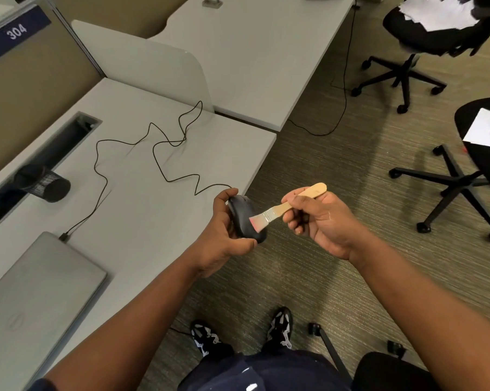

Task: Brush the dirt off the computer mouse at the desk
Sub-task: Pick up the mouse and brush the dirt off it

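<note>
Wooden-handled brush (287, 208) pinched in right hand (320, 221), fingers curled round the handle; pinkish bristles touching the top of the dark mouse (245, 218). Left hand (224, 235) grips the mouse from the side, thumb over its far end, holding it up just off the near edge of the grey worktop (142, 193). Mouse cable (153, 153) trails in loops across the worktop to a closed silver laptop (38, 294); lid logo too blurred to read. Black mesh cup (45, 183) lies tipped over beside the cable slot. Blue partition sign (17, 31) reads "304".
</note>
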